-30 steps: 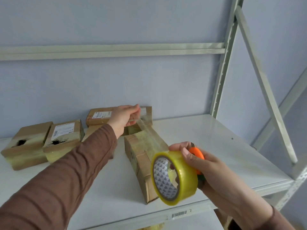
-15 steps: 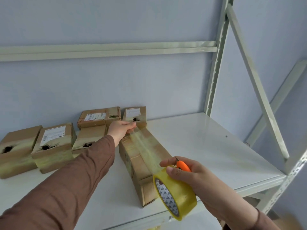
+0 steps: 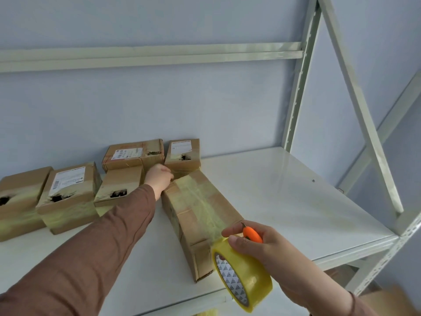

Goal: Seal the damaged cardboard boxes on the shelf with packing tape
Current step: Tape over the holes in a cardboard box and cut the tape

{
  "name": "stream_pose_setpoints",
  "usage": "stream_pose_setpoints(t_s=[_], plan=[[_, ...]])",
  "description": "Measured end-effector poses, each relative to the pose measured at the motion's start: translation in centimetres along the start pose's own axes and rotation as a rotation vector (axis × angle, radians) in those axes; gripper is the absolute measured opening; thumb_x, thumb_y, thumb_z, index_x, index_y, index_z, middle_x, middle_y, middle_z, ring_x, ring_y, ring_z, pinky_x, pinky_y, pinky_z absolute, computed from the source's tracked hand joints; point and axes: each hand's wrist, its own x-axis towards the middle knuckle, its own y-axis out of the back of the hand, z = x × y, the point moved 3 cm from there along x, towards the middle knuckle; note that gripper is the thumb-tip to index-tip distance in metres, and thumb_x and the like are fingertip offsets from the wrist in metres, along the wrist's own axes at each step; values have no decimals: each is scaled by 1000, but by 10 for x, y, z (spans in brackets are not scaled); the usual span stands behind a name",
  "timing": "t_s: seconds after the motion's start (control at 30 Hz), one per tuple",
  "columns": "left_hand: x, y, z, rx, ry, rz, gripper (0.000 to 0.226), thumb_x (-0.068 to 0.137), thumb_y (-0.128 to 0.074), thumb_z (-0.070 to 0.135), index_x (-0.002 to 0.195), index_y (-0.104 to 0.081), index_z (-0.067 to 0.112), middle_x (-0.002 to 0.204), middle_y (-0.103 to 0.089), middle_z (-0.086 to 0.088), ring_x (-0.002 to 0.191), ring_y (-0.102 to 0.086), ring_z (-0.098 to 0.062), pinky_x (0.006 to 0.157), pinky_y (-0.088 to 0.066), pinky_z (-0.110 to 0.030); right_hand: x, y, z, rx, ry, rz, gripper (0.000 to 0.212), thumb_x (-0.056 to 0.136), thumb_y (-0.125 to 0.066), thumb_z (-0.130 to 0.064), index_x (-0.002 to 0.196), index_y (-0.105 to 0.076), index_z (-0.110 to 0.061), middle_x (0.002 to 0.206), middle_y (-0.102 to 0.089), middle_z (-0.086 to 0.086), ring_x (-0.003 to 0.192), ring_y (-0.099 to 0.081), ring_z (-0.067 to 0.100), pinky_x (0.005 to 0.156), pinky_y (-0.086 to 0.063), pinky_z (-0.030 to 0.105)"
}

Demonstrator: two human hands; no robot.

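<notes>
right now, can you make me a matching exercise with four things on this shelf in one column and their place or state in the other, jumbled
Things:
1. yellow roll of packing tape
2. small orange cutter
3. long cardboard box under the tape strip
4. left hand

Place or state:
A. far end of the long box
B. lying near the shelf's front edge
C. tucked in the right hand, above the roll
D. gripped by the right hand

Pairs: 1-D, 2-C, 3-B, 4-A

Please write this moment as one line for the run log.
step: taping box | left hand: presses tape end at far edge | right hand: holds roll, cutter | strip uncut
</notes>
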Motion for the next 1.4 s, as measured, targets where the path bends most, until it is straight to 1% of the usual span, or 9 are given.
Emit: stream_pose_setpoints(t_s=[0.07,0.17,0.27,0.43,0.63,0.83,0.97,1.2,1.4], plan=[[-16,17,12,3,-281,207,14,102,-58,20,114,-65,17,109,-66,3,107,-64,-20,84,-49,-31,1,2,2,-3,8,2,35,73,-77,-48,102,-77,-30,111,-69,23,89,-69,32,103,-48,59],[-42,11,19,287,-607,-103,50,103,-39,60,142,-55,33,150,-49,16,135,-44,-1,112,-37,-29,1,5,3,-8,23,-1,38,73,-77,-51,104,-76,-31,107,-70,23,93,-68,43,99,-50,61],[-59,-8,7,715,-594,-448,89,89,-14,82,164,-9,33,165,5,17,149,0,1,123,-1,-27,0,3,6,-75,65,-6,41,73,-73,-59,108,-73,-36,87,-62,8,79,-58,25,77,-47,43],[-65,-7,10,909,-538,-482,102,82,-7,88,163,11,29,170,17,6,156,10,-8,127,4,-31,-5,1,19,-123,75,9,40,76,-69,-62,109,-71,-40,83,-44,5,72,-43,20,71,-33,36],[-112,10,22,671,-767,-12,88,90,-26,84,159,-36,29,165,-33,6,153,-26,-11,126,-22,-45,1,-3,32,-143,88,-1,35,79,-70,-59,110,-69,-42,83,-46,4,72,-45,18,71,-34,34],[-189,2,-23,593,-938,-362,88,86,-37,89,161,-12,48,172,5,14,158,11,-8,128,4,-38,4,-1,34,-148,134,8,43,77,-69,-67,111,-68,-41,80,-40,5,70,-41,17,68,-32,33],[-189,0,-16,575,-928,-218,67,98,-35,70,158,-34,40,169,-23,6,157,-15,-9,126,-23,-42,3,-4,21,-71,159,12,33,79,-77,-57,102,-72,-33,85,-60,7,78,-57,22,75,-45,37],[-149,43,53,100,-620,-81,36,95,-33,65,117,-62,64,113,-65,40,104,-58,17,85,-43,-19,27,16,-102,143,585,-16,31,94,-66,-46,123,-72,-35,103,-69,-3,98,-66,13,87,-54,30],[-85,88,88,-80,-402,102,26,101,-51,21,110,-72,32,109,-74,5,104,-70,-23,95,-55,-46,101,-19,-182,-298,762,12,45,104,-60,-32,148,-52,-33,108,-64,1,100,-65,21,102,-53,47]])
